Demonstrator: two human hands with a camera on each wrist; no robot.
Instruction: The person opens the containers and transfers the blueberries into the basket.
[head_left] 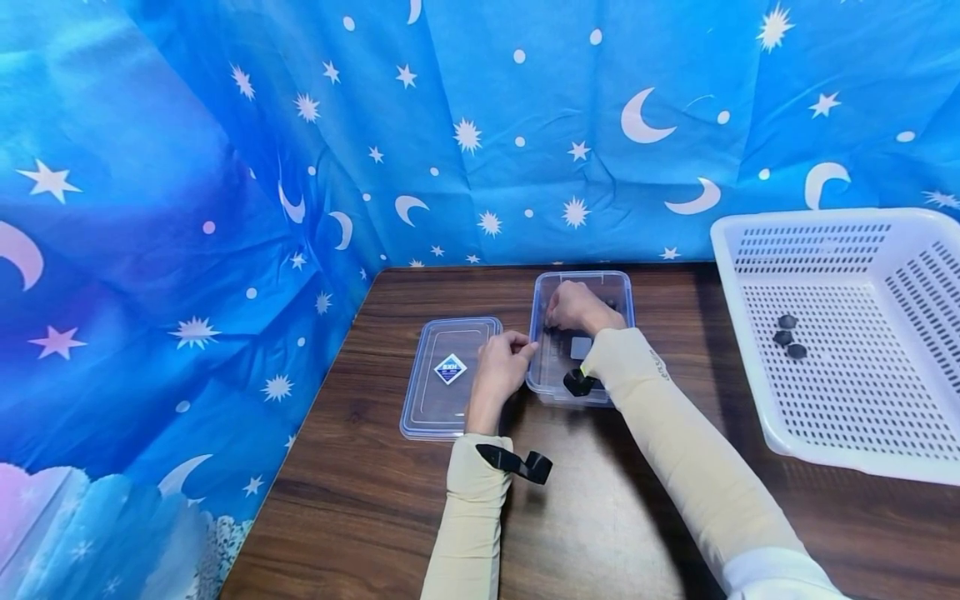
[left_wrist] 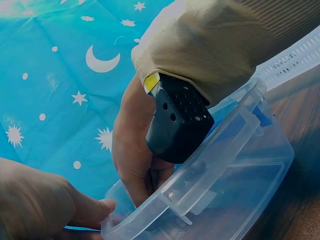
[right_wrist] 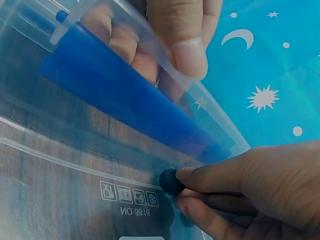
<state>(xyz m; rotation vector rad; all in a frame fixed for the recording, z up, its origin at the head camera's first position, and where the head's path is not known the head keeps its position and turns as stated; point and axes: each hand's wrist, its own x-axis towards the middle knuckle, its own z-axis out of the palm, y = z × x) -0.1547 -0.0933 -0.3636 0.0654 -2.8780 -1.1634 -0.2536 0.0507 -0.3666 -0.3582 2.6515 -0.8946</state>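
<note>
A clear plastic food container (head_left: pixel 556 367) stands uncovered on the wooden table. Its left wall is pinched by my left hand (head_left: pixel 501 365), thumb on one side of the rim and fingers on the other, as the right wrist view shows. My right hand (head_left: pixel 576 307) reaches down inside the box. Between thumb and fingertips it pinches a small, dark, round blueberry (right_wrist: pixel 171 182), close over the bottom. Other dark berries (head_left: pixel 611 305) show at the box's far right, partly hidden by the right hand. The container's lid (head_left: pixel 427 400), with a blue diamond label, lies flat left of the box.
A large white perforated basket (head_left: pixel 757 400) stands at the right, with 3 dark berries (head_left: pixel 783 337) on its floor. Behind the table (head_left: pixel 337 500) hangs a blue cloth (head_left: pixel 540 192) with moons and stars. Black straps (head_left: pixel 517 462) hang at the wrists.
</note>
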